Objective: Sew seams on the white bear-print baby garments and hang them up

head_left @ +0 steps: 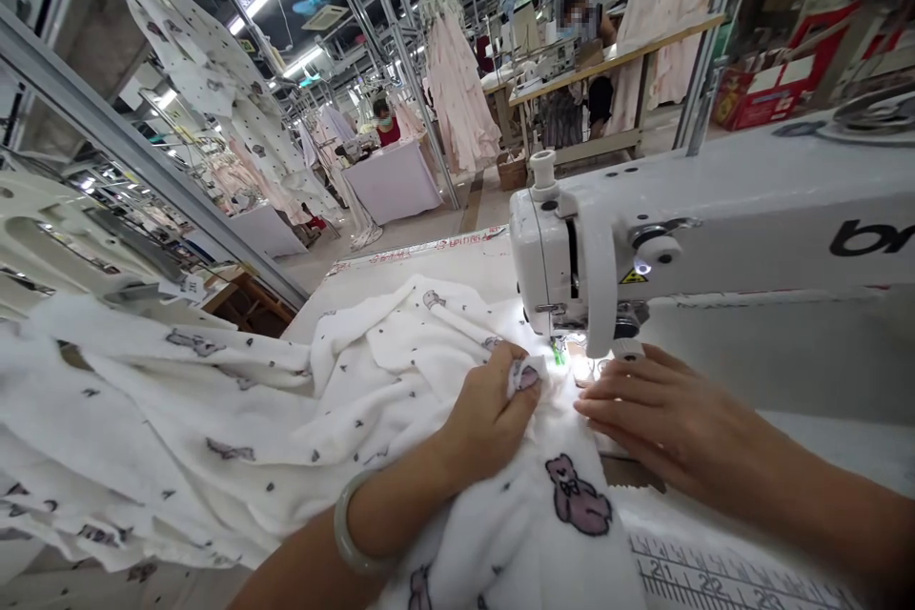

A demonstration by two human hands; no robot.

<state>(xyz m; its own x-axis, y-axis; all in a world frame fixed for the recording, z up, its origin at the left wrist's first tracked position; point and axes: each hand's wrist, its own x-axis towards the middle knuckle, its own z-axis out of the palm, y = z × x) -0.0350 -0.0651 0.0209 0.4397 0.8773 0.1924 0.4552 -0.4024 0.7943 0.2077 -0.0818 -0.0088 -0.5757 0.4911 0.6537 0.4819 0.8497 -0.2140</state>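
A white fleece garment point(272, 419) printed with small bears lies bunched across the sewing table. My left hand point(490, 415) is closed, pinching a fold of this fabric just in front of the needle area. My right hand point(661, 415) lies flat with fingers stretched out, pressing the fabric edge beside the presser foot point(572, 357). The white sewing machine point(715, 219) stands over both hands, its lamp lighting the needle spot. A pale bangle point(350, 534) sits on my left wrist.
A printed ruler point(715, 581) runs along the table's near right edge. Garments hang on racks to the left and at the back. Other people sit at worktables point(607, 67) farther back. An aisle of bare floor point(457, 210) lies beyond the table.
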